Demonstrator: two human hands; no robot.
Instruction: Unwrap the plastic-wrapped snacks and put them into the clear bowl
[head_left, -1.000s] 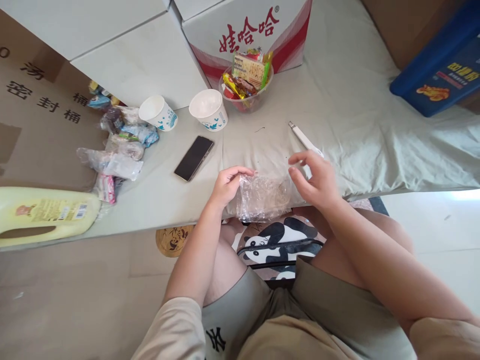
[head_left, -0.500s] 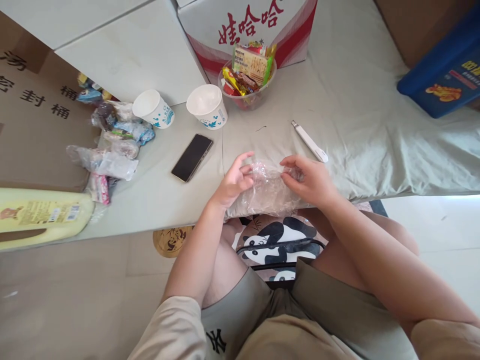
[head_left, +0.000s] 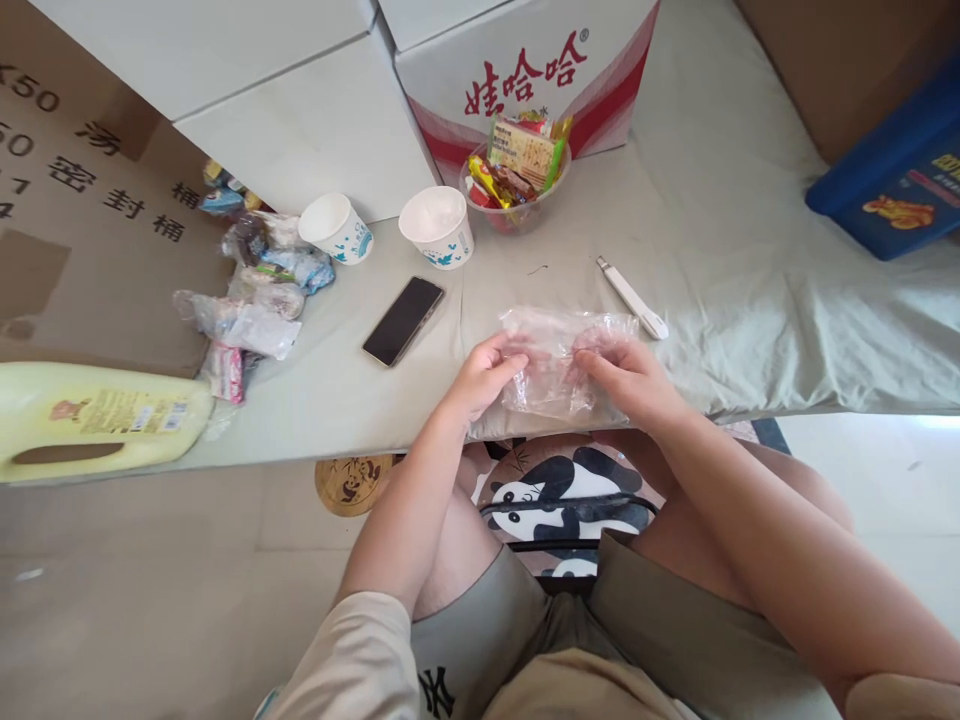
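A clear plastic bag (head_left: 551, 375) is stretched between my hands above the front edge of the cloth-covered surface. My left hand (head_left: 491, 375) pinches its left side, thumb on top and the other fingers behind the film. On the other side my right hand (head_left: 619, 372) grips it the same way, its fingers showing through the plastic. Just beyond the right hand lies a white utility knife (head_left: 634, 300). A black phone (head_left: 403, 320) rests to the left of the bag.
Two paper cups (head_left: 436, 228) and a clear bowl (head_left: 517, 215) of wrapped snacks stand at the back, before a white-and-red carton (head_left: 525, 80). Several wrapped packets (head_left: 262, 325) lie left, near a yellow jug (head_left: 105, 420). A blue container (head_left: 889, 170) is at far right.
Both hands have closed on the plastic bag, which now lies flatter and wider between them. Before, the fingers were looser and the bag was bunched. The view has shifted slightly.
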